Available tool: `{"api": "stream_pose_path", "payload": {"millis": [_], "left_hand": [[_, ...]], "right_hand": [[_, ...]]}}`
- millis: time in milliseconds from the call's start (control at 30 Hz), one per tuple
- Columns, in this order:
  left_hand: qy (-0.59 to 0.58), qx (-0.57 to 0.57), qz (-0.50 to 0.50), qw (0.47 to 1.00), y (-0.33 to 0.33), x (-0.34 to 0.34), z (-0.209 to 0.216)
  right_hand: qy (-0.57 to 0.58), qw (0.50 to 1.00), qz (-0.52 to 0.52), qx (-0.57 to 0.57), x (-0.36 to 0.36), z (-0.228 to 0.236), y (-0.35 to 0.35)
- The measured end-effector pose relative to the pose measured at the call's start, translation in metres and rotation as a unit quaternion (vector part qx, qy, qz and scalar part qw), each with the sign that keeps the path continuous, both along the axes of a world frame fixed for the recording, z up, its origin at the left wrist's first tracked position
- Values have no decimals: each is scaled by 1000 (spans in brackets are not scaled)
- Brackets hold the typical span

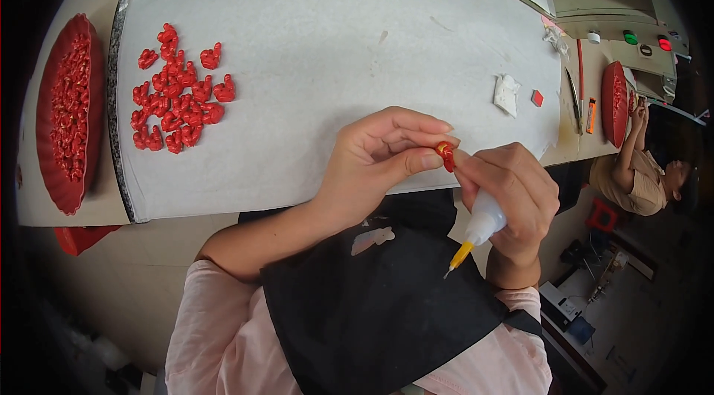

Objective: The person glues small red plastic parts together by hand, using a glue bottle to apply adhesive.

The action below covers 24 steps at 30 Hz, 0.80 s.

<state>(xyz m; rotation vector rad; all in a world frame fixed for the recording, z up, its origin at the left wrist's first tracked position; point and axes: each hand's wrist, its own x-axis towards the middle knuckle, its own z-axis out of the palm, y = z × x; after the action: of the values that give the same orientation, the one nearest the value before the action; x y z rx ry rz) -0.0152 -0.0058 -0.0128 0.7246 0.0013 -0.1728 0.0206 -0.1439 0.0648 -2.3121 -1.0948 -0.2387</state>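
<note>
My left hand (368,153) pinches a small glossy red piece (446,155) with a gold-yellow mark between thumb and fingers, above the near edge of the white-covered table. My right hand (517,190) is closed around a translucent white squeeze bottle (485,218), its yellow nozzle and thin needle pointing down toward my black apron. The right thumb and forefinger reach up to the red piece and seem to touch it. Many similar red pieces (178,97), some with a raised part, lie grouped at the left of the table.
Beyond the left edge stands a red fluted tray (93,127) heaped with red and gold pieces. Folded white tissue (507,95) and a small red block (537,98) lie at the right, near an orange box (591,116). Another person (632,172) sits farther right beside a red tray (614,105).
</note>
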Motion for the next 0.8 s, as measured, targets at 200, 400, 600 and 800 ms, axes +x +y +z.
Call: {"api": "stream_pose_path", "payload": {"millis": [200,400,600,800], "left_hand": [[-127,110,30,985,1,-3,-1],[-127,119,31,984,0,-3,-1],[-93,80,25,992,0,-5,-1],[-74,48,14,996,1,-3,-1]], "right_hand": [[-67,996,66,8,1,-1,-8],[-71,994,84,10,1,-1,-10],[-68,994,80,-4,2,-1,-9],[-26,998,58,-6,3,0,-7]]}}
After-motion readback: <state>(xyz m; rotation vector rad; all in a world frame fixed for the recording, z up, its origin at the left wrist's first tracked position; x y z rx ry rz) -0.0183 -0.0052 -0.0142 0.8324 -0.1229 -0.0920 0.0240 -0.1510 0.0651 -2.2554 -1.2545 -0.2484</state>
